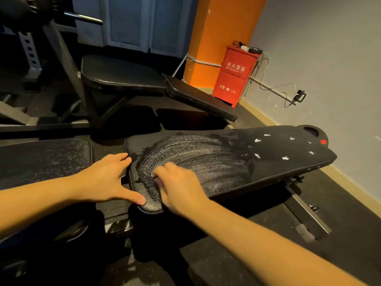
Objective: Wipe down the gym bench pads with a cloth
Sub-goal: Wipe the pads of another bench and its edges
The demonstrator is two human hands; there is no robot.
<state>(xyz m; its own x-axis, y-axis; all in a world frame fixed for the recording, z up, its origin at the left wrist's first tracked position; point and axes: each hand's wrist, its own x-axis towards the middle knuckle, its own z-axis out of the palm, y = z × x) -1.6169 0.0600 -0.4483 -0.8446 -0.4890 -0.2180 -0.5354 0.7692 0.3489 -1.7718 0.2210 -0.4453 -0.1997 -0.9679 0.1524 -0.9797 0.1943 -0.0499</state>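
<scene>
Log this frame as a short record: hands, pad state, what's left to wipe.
left hand: open, braces the near end of the long pad, thumb on its corner
right hand: blurred, fingers curled on the pad; whether it holds anything is unclear
wiped: white smear streaks across the near half
unwiped: foam blobs at the far end
behind: second bench, red fire box

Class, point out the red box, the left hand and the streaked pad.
red box point(235, 77): head view, middle of its front.
left hand point(105, 178): head view, back of the hand.
streaked pad point(206, 159): head view, its smeared top.
</scene>
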